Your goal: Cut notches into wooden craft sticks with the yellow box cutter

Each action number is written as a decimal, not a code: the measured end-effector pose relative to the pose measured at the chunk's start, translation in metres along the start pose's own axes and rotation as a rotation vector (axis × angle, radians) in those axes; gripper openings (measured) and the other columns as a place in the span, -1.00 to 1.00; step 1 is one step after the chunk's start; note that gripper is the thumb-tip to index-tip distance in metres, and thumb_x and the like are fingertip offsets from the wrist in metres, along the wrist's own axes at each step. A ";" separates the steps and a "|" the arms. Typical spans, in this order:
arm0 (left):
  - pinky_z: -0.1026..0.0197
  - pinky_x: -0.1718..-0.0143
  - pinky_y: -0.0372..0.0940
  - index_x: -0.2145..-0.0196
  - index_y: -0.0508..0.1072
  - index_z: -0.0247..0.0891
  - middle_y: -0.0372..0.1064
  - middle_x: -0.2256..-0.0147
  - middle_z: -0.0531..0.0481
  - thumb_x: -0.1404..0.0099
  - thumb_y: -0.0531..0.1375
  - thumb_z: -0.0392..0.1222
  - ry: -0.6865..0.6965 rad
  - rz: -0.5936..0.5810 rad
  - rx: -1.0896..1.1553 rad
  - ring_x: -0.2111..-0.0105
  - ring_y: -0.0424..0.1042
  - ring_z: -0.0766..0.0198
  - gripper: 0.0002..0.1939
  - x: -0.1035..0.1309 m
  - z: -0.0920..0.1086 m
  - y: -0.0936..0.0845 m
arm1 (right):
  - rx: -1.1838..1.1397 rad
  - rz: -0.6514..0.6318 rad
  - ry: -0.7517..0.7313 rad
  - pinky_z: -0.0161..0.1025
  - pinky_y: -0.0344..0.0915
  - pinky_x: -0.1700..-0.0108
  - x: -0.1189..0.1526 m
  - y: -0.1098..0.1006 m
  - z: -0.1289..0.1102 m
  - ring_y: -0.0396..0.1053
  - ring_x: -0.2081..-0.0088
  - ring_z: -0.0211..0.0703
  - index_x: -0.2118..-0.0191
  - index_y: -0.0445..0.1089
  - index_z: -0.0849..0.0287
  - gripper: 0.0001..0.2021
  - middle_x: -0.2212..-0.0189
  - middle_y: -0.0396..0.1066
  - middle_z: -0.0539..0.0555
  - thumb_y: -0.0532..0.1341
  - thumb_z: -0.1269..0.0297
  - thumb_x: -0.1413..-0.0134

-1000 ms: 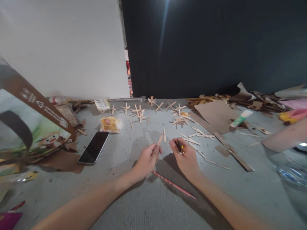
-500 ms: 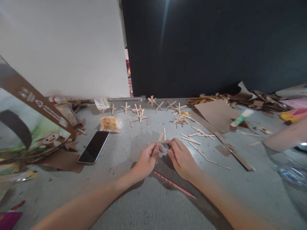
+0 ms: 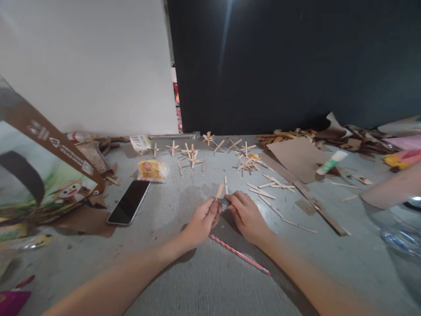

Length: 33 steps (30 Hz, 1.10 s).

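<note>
Between the fingertips of my left hand (image 3: 204, 218) is a wooden craft stick (image 3: 219, 191), its upper end pointing away from me. My right hand (image 3: 248, 215) is closed around a small knife (image 3: 225, 201); its grey blade reaches to the stick by my left fingertips, and its handle is mostly hidden. Just beyond the blade another craft stick (image 3: 226, 184) lies on the grey table. A red-and-white striped pencil (image 3: 240, 254) rests below both hands.
Crossed stick pieces (image 3: 191, 151) stand farther back, with loose sticks (image 3: 271, 184) to the right. A phone (image 3: 129, 202) and a yellow packet (image 3: 152, 170) lie left. Cardboard (image 3: 296, 158), a glue stick (image 3: 332, 162) and a cardboard tube (image 3: 391, 188) are on the right.
The knife blade has shifted slightly left, against the held stick, and shows more clearly. Both hands stay in nearly the same place.
</note>
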<state>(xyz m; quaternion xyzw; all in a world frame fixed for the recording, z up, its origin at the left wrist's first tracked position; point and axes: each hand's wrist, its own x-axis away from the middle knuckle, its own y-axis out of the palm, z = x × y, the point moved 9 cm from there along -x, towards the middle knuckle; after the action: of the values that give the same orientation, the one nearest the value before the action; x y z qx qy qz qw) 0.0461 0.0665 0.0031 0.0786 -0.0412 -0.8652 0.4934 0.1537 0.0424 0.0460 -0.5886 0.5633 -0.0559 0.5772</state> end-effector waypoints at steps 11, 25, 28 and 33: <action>0.32 0.59 -0.11 0.40 0.17 -0.19 -0.03 0.53 0.22 -0.31 0.09 0.49 -0.038 -0.023 -0.062 0.60 -0.06 0.45 -0.36 -0.001 -0.005 0.002 | 0.009 0.034 -0.015 -0.12 0.29 0.21 0.001 0.001 0.002 0.36 0.23 0.03 0.03 0.40 0.13 -0.72 0.26 0.41 0.16 -0.06 0.29 -0.50; 0.33 0.63 -0.14 0.40 0.20 -0.18 -0.14 0.61 0.29 -0.32 0.11 0.47 0.027 0.106 -0.022 0.66 -0.14 0.45 -0.39 0.000 0.004 -0.008 | 0.069 0.126 -0.010 -0.08 0.22 0.20 0.000 -0.008 0.006 0.32 0.24 0.05 0.05 0.42 0.16 -0.71 0.28 0.41 0.17 -0.06 0.36 -0.48; 0.31 0.60 -0.14 0.31 0.31 -0.22 -0.12 0.63 0.28 -0.38 0.07 0.42 0.037 0.143 -0.126 0.65 -0.12 0.42 -0.42 0.001 0.003 -0.013 | 0.073 0.107 -0.006 -0.08 0.27 0.20 -0.001 -0.007 0.004 0.35 0.24 0.05 0.02 0.44 0.14 -0.72 0.28 0.42 0.17 -0.03 0.34 -0.48; 0.29 0.57 -0.13 0.20 0.41 -0.27 -0.09 0.62 0.26 -0.41 0.05 0.39 0.019 0.179 -0.203 0.63 -0.08 0.39 -0.41 0.002 0.001 -0.017 | 0.070 0.073 -0.033 -0.12 0.38 0.20 -0.002 -0.005 -0.001 0.45 0.22 0.01 -0.12 0.41 0.13 -0.71 0.25 0.49 0.17 0.01 0.35 -0.48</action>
<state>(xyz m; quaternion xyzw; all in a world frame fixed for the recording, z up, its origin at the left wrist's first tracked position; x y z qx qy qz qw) 0.0302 0.0737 0.0012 0.0323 0.0443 -0.8168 0.5743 0.1553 0.0421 0.0510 -0.5482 0.5724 -0.0447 0.6082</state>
